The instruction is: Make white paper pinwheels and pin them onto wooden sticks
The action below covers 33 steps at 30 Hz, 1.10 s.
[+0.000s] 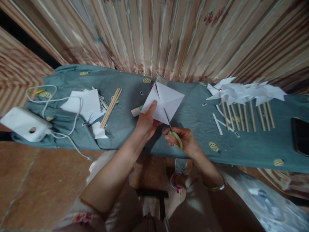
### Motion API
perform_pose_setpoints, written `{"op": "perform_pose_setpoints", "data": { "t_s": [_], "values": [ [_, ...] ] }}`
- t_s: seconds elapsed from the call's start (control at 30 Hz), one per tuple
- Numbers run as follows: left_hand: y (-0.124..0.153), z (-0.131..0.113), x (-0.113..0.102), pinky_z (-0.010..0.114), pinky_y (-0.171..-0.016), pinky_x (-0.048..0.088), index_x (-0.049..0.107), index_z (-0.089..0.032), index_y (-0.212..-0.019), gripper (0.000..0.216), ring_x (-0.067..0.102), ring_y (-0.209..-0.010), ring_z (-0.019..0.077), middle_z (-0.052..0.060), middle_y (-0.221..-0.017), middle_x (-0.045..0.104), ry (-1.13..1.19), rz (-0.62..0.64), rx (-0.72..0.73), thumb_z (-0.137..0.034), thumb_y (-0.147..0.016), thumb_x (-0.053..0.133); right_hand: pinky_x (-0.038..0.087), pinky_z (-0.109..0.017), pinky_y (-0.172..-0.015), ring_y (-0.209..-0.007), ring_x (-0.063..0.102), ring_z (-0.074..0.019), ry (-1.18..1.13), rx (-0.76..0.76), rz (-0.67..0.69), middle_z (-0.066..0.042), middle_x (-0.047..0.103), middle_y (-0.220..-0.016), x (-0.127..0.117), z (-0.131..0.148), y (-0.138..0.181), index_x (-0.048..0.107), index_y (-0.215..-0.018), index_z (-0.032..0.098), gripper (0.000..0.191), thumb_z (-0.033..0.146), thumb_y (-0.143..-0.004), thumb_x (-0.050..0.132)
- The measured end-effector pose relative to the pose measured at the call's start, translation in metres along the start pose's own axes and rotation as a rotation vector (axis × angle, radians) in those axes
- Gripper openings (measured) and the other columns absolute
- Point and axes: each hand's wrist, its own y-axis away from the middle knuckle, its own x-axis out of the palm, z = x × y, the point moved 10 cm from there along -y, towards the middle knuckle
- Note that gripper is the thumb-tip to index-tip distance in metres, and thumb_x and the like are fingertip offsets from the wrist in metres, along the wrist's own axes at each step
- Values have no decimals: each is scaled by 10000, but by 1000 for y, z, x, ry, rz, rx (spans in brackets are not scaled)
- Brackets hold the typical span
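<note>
My left hand (147,120) grips a square of white paper (170,98) by its left side, thumb on top. A slit runs into the paper from its upper corner. In my right hand (184,140) are scissors (178,139) with pale green handles. Their blade lies over the lower part of the sheet, near the bottom corner; whether it is cutting there I cannot tell. Behind the paper's left edge a white and green tube (137,111) lies on the cloth, partly hidden.
Several paper pinwheels on sticks (246,93) lie at right, beside paper strips (217,124) and a dark phone (300,137). Leftward are loose wooden sticks (111,108), white paper sheets (88,101), and a white device (27,124) with a cable. A teal cloth (193,112) covers the table.
</note>
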Motion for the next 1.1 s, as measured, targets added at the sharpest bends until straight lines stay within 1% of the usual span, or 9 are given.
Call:
{"op": "perform_pose_setpoints", "data": {
  "t_s": [0.13, 0.23, 0.33, 0.43, 0.53, 0.73, 0.87, 0.97, 1.1],
  "values": [
    [-1, 1, 1, 237, -671, 575, 677, -180, -1022, 129, 639, -631, 106, -5, -799, 712, 19, 16, -7, -202, -950, 573, 415, -236, -450, -428, 480, -78, -39, 32, -5, 60, 579, -462, 1, -2, 0, 703, -675, 193, 377, 421, -488, 938],
    [0, 1, 0, 238, -678, 566, 684, -191, -1030, 135, 649, -640, 112, -7, -801, 717, 23, 2, -6, -200, -941, 582, 402, -223, -442, -426, 480, -71, -79, 59, -17, 64, 575, -465, 1, -5, 0, 702, -678, 190, 394, 393, -452, 952],
    [0, 2, -1, 229, -672, 556, 688, -195, -1025, 128, 654, -633, 112, -9, -791, 717, 32, -9, -13, -203, -929, 604, 391, -220, -440, -426, 473, -70, -83, 55, -12, 58, 573, -460, 1, -5, 0, 704, -690, 186, 378, 380, -475, 948],
    [0, 2, 0, 246, -693, 569, 688, -174, -1043, 143, 651, -628, 111, -4, -783, 722, 54, 9, -12, -203, -922, 618, 408, -225, -449, -429, 472, -71, -75, 49, -11, 54, 567, -465, 0, -6, 0, 703, -693, 183, 368, 372, -491, 946],
    [0, 1, 1, 253, -705, 577, 684, -162, -1019, 126, 644, -625, 108, -9, -761, 715, 50, 20, -3, -189, -939, 591, 423, -229, -451, -432, 473, -72, -56, 49, -14, 57, 566, -477, -1, -7, -1, 702, -696, 188, 380, 386, -486, 949],
    [-2, 1, 1, 233, -653, 567, 675, -173, -1001, 108, 650, -631, 110, -9, -773, 719, 37, 34, 7, -195, -945, 585, 410, -229, -439, -426, 469, -72, -28, 16, -1, 60, 564, -469, 0, -5, -2, 696, -689, 194, 403, 461, -500, 933],
    [-5, -1, 0, 229, -605, 562, 689, -190, -968, 99, 649, -611, 117, -3, -772, 729, 37, 20, 10, -194, -936, 595, 420, -235, -457, -461, 499, -85, -23, 35, 65, 42, 598, -518, 5, -1, -1, 695, -695, 193, 397, 455, -512, 931],
    [-8, -7, -2, 220, -606, 562, 686, -201, -934, 117, 655, -614, 115, -17, -753, 727, 36, 0, 19, -192, -949, 571, 446, -236, -483, -498, 533, -93, 18, 72, 147, 31, 620, -570, 8, 0, 3, 687, -716, 191, 401, 464, -539, 920],
    [-12, -20, -4, 211, -637, 563, 676, -211, -893, 143, 666, -649, 114, -37, -783, 733, 51, -11, 64, -172, -955, 554, 475, -242, -521, -534, 565, -103, 115, 135, 267, 23, 644, -616, 3, -5, 12, 687, -800, 187, 401, 486, -616, 882]
  ]
}}
